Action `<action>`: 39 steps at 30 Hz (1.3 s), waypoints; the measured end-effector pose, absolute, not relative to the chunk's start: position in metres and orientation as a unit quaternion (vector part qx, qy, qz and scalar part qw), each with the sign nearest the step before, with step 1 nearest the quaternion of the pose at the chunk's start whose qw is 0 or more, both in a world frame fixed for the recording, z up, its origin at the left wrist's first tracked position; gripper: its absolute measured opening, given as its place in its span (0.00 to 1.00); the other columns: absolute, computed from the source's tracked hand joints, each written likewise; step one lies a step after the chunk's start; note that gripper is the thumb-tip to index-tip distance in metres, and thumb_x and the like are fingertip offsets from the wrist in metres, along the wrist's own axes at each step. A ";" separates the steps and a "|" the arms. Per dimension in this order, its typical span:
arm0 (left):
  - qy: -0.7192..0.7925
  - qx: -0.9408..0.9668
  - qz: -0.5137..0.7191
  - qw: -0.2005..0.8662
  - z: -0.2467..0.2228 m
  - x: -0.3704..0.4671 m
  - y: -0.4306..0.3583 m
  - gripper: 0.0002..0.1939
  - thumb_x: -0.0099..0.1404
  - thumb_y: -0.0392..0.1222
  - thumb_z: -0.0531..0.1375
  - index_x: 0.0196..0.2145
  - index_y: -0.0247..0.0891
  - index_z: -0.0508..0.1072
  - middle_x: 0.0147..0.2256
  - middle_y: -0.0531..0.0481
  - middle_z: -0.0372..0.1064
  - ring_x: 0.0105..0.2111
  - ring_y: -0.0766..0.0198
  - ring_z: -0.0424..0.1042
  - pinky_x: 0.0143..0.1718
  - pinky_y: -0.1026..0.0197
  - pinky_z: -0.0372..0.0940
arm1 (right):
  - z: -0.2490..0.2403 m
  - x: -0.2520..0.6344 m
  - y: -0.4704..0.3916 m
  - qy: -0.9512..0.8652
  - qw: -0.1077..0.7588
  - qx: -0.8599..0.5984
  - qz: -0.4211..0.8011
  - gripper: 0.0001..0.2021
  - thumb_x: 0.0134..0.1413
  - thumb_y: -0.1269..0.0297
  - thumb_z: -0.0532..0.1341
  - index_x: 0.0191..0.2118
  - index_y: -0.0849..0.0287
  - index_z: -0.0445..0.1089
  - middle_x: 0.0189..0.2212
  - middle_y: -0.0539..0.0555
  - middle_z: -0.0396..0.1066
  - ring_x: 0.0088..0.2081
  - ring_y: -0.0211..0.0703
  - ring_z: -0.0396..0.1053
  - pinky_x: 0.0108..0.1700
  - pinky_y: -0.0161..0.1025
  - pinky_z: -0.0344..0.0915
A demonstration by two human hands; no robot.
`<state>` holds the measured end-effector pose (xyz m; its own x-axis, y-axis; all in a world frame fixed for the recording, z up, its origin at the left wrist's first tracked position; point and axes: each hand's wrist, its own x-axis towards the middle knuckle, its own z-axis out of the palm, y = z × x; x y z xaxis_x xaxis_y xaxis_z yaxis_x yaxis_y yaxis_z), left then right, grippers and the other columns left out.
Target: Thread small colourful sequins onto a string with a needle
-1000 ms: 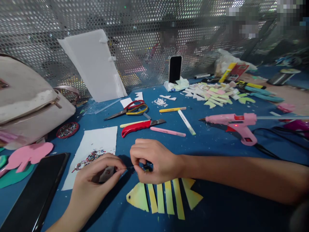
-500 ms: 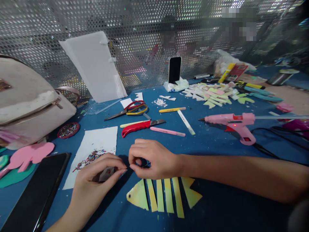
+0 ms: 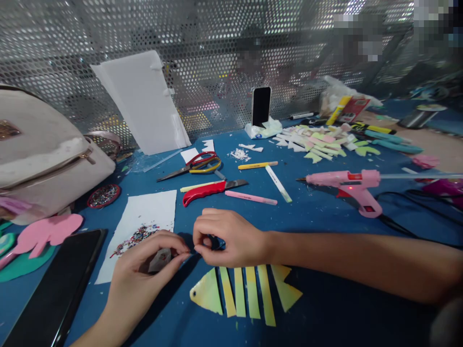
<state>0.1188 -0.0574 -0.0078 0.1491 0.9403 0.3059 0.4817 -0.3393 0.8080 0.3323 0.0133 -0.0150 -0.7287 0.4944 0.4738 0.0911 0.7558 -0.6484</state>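
My left hand (image 3: 148,265) is pinched, its thumb and fingertips pressed together close to the right hand's fingertips. My right hand (image 3: 226,238) is also closed in a pinch, its fingers curled. Whatever lies between the fingertips is too small or hidden to name. Just below the right hand lies a yellow-green fish cut into pieces: a head (image 3: 208,294) with a black eye, several strips (image 3: 253,296) and a tail (image 3: 287,291). Partly behind the left hand is a white paper sheet (image 3: 152,207) bearing a heap of small colourful bits (image 3: 135,238).
Beyond the hands lie a red-handled knife (image 3: 204,193), scissors (image 3: 195,166) and markers (image 3: 251,197). At right rests a pink glue gun (image 3: 347,180) with a cable; behind it is a pile of cut pieces (image 3: 321,140). At left are a phone (image 3: 58,284) and a bag (image 3: 50,154).
The hands and the fish pieces stay almost in place. Only a slight shift of the camera shows.
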 end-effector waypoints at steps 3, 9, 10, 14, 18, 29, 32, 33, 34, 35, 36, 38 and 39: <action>0.501 0.705 0.419 0.277 -0.008 0.120 -0.057 0.05 0.63 0.36 0.66 0.30 0.45 0.79 0.31 0.54 0.78 0.33 0.64 0.76 0.37 0.66 0.71 | -0.015 0.333 0.013 -0.876 0.334 -0.167 0.307 0.06 0.57 0.73 0.59 0.31 0.57 0.62 0.27 0.46 0.64 0.32 0.36 0.61 0.38 0.35 0.59; 0.524 0.680 0.423 0.289 -0.010 0.119 -0.057 0.04 0.62 0.37 0.67 0.29 0.45 0.79 0.30 0.55 0.78 0.32 0.64 0.76 0.36 0.66 0.70 | -0.011 0.334 0.011 -0.864 0.352 -0.166 0.319 0.07 0.56 0.74 0.58 0.30 0.57 0.60 0.26 0.46 0.63 0.31 0.36 0.59 0.37 0.35 0.59; 0.522 0.683 0.421 0.290 -0.011 0.119 -0.057 0.04 0.62 0.38 0.67 0.29 0.45 0.79 0.30 0.55 0.77 0.32 0.64 0.75 0.35 0.66 0.69 | -0.011 0.335 0.010 -0.863 0.355 -0.164 0.319 0.07 0.55 0.74 0.58 0.30 0.57 0.59 0.26 0.46 0.62 0.30 0.36 0.59 0.37 0.35 0.58; 0.533 0.673 0.426 0.287 -0.011 0.119 -0.058 0.03 0.61 0.38 0.68 0.30 0.44 0.79 0.30 0.55 0.77 0.31 0.65 0.75 0.33 0.68 0.69 | -0.011 0.335 0.010 -0.864 0.367 -0.151 0.309 0.07 0.52 0.75 0.57 0.29 0.57 0.58 0.25 0.46 0.60 0.30 0.36 0.57 0.36 0.35 0.57; 0.547 0.656 0.430 0.294 -0.012 0.119 -0.061 0.02 0.60 0.39 0.69 0.31 0.44 0.78 0.30 0.55 0.77 0.31 0.65 0.76 0.34 0.68 0.71 | -0.012 0.335 0.010 -0.864 0.385 -0.138 0.294 0.08 0.50 0.77 0.56 0.28 0.58 0.58 0.24 0.46 0.59 0.29 0.36 0.56 0.34 0.35 0.55; 0.563 0.615 0.451 0.318 -0.008 0.127 -0.065 0.02 0.59 0.39 0.68 0.30 0.45 0.79 0.30 0.56 0.77 0.33 0.65 0.75 0.36 0.68 0.70 | -0.014 0.334 0.010 -0.868 0.384 -0.147 0.279 0.08 0.49 0.77 0.56 0.27 0.58 0.57 0.24 0.46 0.58 0.28 0.35 0.55 0.33 0.35 0.54; 0.565 0.616 0.448 0.318 -0.010 0.126 -0.066 0.03 0.58 0.39 0.69 0.30 0.45 0.79 0.31 0.55 0.77 0.34 0.65 0.75 0.36 0.68 0.71 | -0.015 0.334 0.010 -0.868 0.381 -0.153 0.280 0.08 0.49 0.76 0.57 0.27 0.58 0.58 0.24 0.46 0.59 0.29 0.36 0.56 0.33 0.35 0.55; 0.565 0.617 0.447 0.317 -0.010 0.125 -0.066 0.03 0.58 0.39 0.69 0.30 0.44 0.79 0.31 0.55 0.77 0.34 0.64 0.75 0.36 0.67 0.71 | -0.015 0.333 0.010 -0.868 0.380 -0.155 0.280 0.08 0.49 0.76 0.57 0.27 0.57 0.58 0.24 0.46 0.59 0.29 0.36 0.56 0.34 0.35 0.55; 0.564 0.620 0.446 0.314 -0.010 0.125 -0.066 0.03 0.58 0.39 0.69 0.30 0.44 0.79 0.31 0.55 0.77 0.33 0.64 0.75 0.35 0.67 0.71 | -0.015 0.333 0.010 -0.868 0.378 -0.157 0.281 0.08 0.49 0.76 0.57 0.27 0.57 0.58 0.24 0.46 0.59 0.29 0.36 0.56 0.34 0.35 0.55; 0.564 0.621 0.446 0.312 -0.010 0.125 -0.066 0.03 0.58 0.39 0.69 0.29 0.44 0.79 0.31 0.54 0.77 0.33 0.64 0.75 0.35 0.67 0.71 | -0.015 0.333 0.010 -0.869 0.377 -0.156 0.281 0.08 0.49 0.76 0.57 0.27 0.57 0.57 0.24 0.46 0.59 0.29 0.36 0.56 0.34 0.35 0.55; 0.563 0.623 0.447 0.310 -0.010 0.125 -0.066 0.02 0.58 0.39 0.69 0.29 0.44 0.79 0.30 0.54 0.77 0.33 0.64 0.75 0.34 0.66 0.71 | -0.015 0.333 0.010 -0.869 0.376 -0.156 0.280 0.08 0.49 0.76 0.57 0.27 0.57 0.57 0.24 0.46 0.59 0.29 0.36 0.56 0.34 0.35 0.55; 0.559 0.625 0.449 0.308 -0.009 0.126 -0.066 0.02 0.59 0.39 0.69 0.30 0.44 0.79 0.30 0.54 0.76 0.32 0.64 0.75 0.34 0.66 0.71 | -0.015 0.334 0.010 -0.871 0.375 -0.153 0.279 0.08 0.49 0.76 0.56 0.28 0.57 0.57 0.24 0.46 0.59 0.29 0.36 0.56 0.34 0.35 0.56; 0.557 0.627 0.449 0.308 -0.009 0.126 -0.065 0.02 0.59 0.39 0.68 0.30 0.44 0.79 0.30 0.54 0.76 0.32 0.64 0.75 0.34 0.66 0.71 | -0.015 0.334 0.010 -0.871 0.374 -0.152 0.280 0.08 0.50 0.76 0.56 0.28 0.57 0.58 0.24 0.46 0.59 0.29 0.36 0.56 0.34 0.35 0.56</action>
<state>0.1263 -0.0654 -0.0089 -0.0249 0.9751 0.2205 0.4221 -0.1897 0.8865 0.3338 0.0102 -0.0146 -0.6732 0.4749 0.5668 0.0561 0.7971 -0.6012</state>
